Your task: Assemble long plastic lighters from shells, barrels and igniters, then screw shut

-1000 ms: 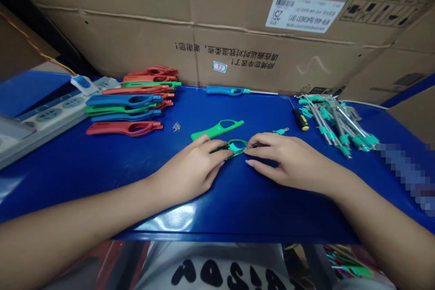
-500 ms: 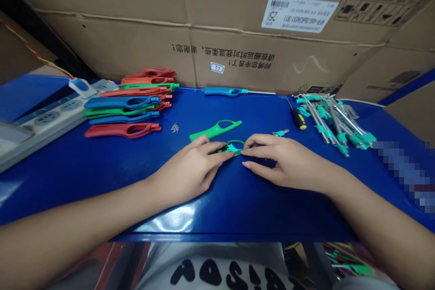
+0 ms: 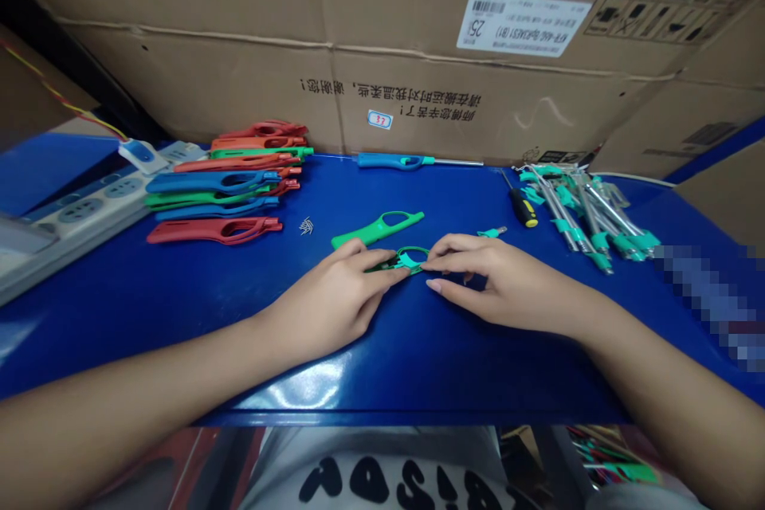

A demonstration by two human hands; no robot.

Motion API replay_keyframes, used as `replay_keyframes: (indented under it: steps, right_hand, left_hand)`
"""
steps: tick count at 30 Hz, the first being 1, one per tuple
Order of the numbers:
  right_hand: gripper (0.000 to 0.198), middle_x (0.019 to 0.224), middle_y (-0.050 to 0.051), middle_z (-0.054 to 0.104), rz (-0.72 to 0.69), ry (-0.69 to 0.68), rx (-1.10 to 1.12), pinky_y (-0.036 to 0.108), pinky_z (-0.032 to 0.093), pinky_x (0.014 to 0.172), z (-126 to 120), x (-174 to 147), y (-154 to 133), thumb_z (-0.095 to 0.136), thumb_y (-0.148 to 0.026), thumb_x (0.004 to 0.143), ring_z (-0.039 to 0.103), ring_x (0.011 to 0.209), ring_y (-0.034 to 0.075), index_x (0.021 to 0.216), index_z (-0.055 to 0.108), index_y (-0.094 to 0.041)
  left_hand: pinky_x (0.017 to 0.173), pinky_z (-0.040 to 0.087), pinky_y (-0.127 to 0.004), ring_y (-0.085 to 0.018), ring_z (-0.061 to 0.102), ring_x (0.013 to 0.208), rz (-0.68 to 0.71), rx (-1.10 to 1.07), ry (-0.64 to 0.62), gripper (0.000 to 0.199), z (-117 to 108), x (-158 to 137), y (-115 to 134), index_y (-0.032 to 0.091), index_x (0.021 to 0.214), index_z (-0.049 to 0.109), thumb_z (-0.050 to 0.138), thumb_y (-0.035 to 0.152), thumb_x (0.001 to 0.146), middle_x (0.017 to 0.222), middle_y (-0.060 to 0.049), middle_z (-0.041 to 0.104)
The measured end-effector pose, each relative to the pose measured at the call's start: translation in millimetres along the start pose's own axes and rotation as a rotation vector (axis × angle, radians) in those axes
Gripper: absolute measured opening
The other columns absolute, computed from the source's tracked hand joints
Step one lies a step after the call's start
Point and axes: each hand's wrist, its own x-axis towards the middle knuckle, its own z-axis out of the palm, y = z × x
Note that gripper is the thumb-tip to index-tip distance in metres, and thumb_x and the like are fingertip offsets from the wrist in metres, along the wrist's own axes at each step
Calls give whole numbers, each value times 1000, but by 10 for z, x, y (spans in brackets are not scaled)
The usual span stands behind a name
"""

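My left hand (image 3: pixel 352 283) is closed on a green lighter shell half (image 3: pixel 412 249) lying on the blue table, its fingertips pressing near a teal trigger piece (image 3: pixel 408 260) set in the shell. Fingers of my right hand (image 3: pixel 478 275) grip the other end of the same shell, thumb held a little apart. Much of the shell is hidden under both hands. Just behind lies another green shell half (image 3: pixel 378 229), with an open finger loop. A small teal and metal part (image 3: pixel 492 232) sits beyond my right hand.
Red, blue and green lighter shells (image 3: pixel 218 229) are stacked at left beside a power strip (image 3: pixel 77 211). Small screws (image 3: pixel 306 226) lie near them. A blue lighter (image 3: pixel 391 162), a screwdriver (image 3: pixel 524 207) and metal tubes with teal parts (image 3: pixel 589 215) lie farther back, before a cardboard box (image 3: pixel 239 80).
Both hands stay at the same shell, with only a tiny shift of the right fingers. The whole view has moved slightly.
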Motion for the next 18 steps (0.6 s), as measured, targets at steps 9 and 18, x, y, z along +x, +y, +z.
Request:
replay_keyframes:
  steps: [9, 18]
  right_hand:
    - [24, 114, 8, 68, -17, 15, -42, 30, 54, 80, 44, 4, -4, 58, -33, 97, 67, 94, 19, 110, 76, -23]
    - [25, 111, 7, 72, -53, 232, -100, 33, 54, 88, -37, 21, 63, 53, -28, 99, 68, 100, 20, 111, 73, -20]
  left_hand:
    - [96, 53, -49, -29, 66, 109, 10, -16, 10, 37, -7, 8, 14, 20, 129, 69, 48, 14, 99, 128, -14, 69]
    - [101, 54, -46, -25, 66, 117, 30, -103, 59, 32, 12, 24, -90, 19, 128, 67, 52, 14, 100, 127, -11, 71]
